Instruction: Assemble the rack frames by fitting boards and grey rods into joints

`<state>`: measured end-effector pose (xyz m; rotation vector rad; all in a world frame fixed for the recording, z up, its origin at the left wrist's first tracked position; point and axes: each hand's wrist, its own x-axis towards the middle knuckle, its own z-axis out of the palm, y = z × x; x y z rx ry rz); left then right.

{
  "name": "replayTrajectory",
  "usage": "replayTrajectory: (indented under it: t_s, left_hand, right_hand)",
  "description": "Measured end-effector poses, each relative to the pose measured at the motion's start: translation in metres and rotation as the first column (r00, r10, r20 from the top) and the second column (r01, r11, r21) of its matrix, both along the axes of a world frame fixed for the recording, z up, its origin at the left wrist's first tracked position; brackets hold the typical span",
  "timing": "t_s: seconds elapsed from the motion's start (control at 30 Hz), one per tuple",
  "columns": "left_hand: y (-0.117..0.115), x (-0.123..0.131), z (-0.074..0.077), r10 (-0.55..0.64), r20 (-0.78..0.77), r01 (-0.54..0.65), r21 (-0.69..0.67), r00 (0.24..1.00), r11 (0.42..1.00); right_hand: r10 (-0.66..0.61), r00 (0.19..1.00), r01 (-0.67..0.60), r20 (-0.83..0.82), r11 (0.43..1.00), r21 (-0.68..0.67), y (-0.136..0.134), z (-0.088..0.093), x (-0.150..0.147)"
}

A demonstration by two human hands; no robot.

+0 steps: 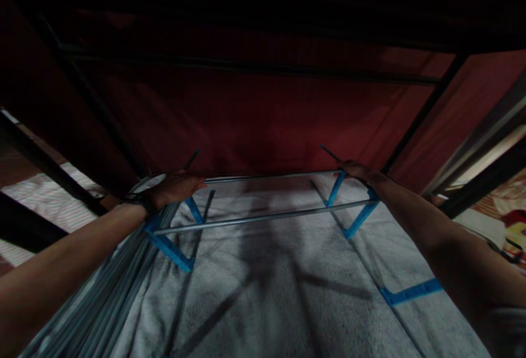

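Both my arms reach forward into a dim, red-fabric enclosure. My left hand (175, 188) is closed over the left end of a thin metal rod (271, 177), near a blue plastic connector (193, 210). My right hand (356, 170) grips the right end of the same rod beside another blue connector (336, 188). A second metal rod (263, 217) runs parallel just in front, joined to blue connectors (170, 247) at both ends. A dark band sits on my left wrist.
A grey towel-like cloth (279, 287) covers the floor of the frame. Several loose metal rods (102, 303) lie along the left. Dark frame poles (423, 111) and red fabric walls (263, 117) surround the space. Another blue piece (411, 292) lies at the right.
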<state>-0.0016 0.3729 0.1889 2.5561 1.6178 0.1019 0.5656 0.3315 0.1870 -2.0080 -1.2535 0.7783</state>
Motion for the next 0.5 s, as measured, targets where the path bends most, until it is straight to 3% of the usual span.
replayTrajectory:
  t_s: [0.1,0.2,0.5]
  left_hand:
    - [-0.009,0.006,0.008,-0.02,-0.149,0.021,0.003,0.989,1.0]
    - [-0.016,0.01,0.013,-0.018,-0.211,0.022,0.017,0.977,1.0]
    - [-0.012,0.005,0.007,-0.018,-0.145,0.019,0.005,0.989,1.0]
  right_hand:
    - [-0.012,0.997,0.011,-0.082,1.0,-0.011,0.009,-0.008,0.006]
    - [-0.027,0.998,0.026,-0.063,1.0,-0.014,0.019,-0.016,0.015]
    - [0.046,0.998,-0.045,0.044,0.999,-0.01,0.017,-0.02,0.024]
